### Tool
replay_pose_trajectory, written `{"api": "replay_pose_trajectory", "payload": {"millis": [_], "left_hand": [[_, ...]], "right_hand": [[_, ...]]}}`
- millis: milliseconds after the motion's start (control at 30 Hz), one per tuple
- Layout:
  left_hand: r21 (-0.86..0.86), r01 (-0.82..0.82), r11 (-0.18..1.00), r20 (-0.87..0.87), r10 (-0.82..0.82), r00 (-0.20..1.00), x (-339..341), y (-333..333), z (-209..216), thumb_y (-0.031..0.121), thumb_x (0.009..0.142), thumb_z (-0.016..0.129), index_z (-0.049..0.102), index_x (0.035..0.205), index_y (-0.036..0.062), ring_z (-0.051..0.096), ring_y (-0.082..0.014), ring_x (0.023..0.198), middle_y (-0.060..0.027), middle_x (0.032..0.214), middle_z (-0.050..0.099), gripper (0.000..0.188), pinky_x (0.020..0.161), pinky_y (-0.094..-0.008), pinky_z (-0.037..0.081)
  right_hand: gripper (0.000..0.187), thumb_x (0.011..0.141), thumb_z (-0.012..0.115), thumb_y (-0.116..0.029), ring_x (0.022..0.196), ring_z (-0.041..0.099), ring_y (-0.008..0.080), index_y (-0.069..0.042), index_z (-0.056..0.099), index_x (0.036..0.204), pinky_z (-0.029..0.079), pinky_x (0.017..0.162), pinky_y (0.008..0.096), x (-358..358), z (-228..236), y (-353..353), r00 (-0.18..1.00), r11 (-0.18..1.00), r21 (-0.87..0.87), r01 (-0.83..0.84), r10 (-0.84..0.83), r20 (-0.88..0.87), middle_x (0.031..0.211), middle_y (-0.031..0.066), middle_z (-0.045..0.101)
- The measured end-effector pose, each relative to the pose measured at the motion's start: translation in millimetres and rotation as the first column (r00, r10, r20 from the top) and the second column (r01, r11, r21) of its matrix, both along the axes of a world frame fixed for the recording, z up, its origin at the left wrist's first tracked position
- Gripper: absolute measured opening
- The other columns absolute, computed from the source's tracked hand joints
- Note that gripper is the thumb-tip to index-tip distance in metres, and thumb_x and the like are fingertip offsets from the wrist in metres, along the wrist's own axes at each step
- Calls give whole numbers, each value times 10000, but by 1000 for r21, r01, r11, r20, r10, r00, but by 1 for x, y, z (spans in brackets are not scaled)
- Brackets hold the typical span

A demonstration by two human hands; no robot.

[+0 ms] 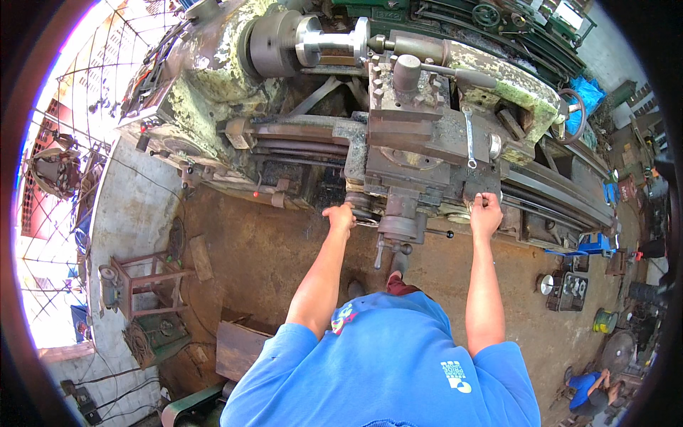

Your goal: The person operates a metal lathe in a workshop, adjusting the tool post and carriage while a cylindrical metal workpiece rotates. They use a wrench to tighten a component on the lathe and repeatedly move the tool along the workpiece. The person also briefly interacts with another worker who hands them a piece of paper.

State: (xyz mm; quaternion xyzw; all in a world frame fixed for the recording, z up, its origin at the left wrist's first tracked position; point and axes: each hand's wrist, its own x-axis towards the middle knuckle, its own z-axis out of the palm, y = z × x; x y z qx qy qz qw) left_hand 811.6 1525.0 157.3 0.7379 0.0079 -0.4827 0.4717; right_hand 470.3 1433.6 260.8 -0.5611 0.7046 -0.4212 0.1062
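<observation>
In front of me is a worn metal lathe (213,78). A shiny flanged metal workpiece (334,40) sits between its chuck (274,44) and the tailstock centre (380,44). My left hand (341,218) is at the carriage front, fingers curled on the edge of a handwheel (366,215), mostly hidden, thumb pointing left. Closed in a pinch, my right hand (486,215) rests at the carriage's right end; what its fingers hold is hidden. Just above that hand, a combination wrench (469,139) lies on the carriage. The tool post (407,89) stands below the workpiece.
A lever with a black knob (448,234) juts out between my hands. The tailstock handwheel (573,117) is at the right. Crates of parts (567,290) stand on the floor. A crouching person (589,391) is at lower right. A bench grinder stand (146,281) is left.
</observation>
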Motion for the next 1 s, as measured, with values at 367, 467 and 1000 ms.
{"api": "replay_pose_trajectory", "payload": {"millis": [367, 467, 1000], "left_hand": [[-3, -34, 999, -6, 34, 999, 2, 0, 4, 200, 871, 607, 14, 1351, -41, 485, -169, 455, -88, 654, 537, 800, 480, -363, 509], [-35, -13, 999, -34, 11, 999, 2, 1, 6, 200, 871, 608, -60, 1375, -51, 505, -170, 487, -93, 682, 544, 873, 494, -361, 514], [-23, 15, 1000, -19, -16, 1000, 4, 2, -2, 219, 881, 589, -241, 1401, -38, 503, -172, 511, -57, 665, 521, 1013, 534, -365, 522]], "right_hand": [[147, 831, 697, -216, 579, 651, 244, -82, 671, 885, 492, 573, 365, -2, -2, -1, 1000, 1000, -5, 0, 0, -24, 654, 96, 667], [149, 831, 697, -215, 576, 649, 242, -80, 671, 888, 491, 575, 366, -2, -3, 0, 1000, 1000, -5, 0, 0, -22, 650, 96, 665], [143, 833, 687, -224, 576, 648, 245, -88, 673, 875, 490, 577, 371, -1, 0, 0, 1000, 999, 32, 25, -25, 2, 639, 97, 659]]}}
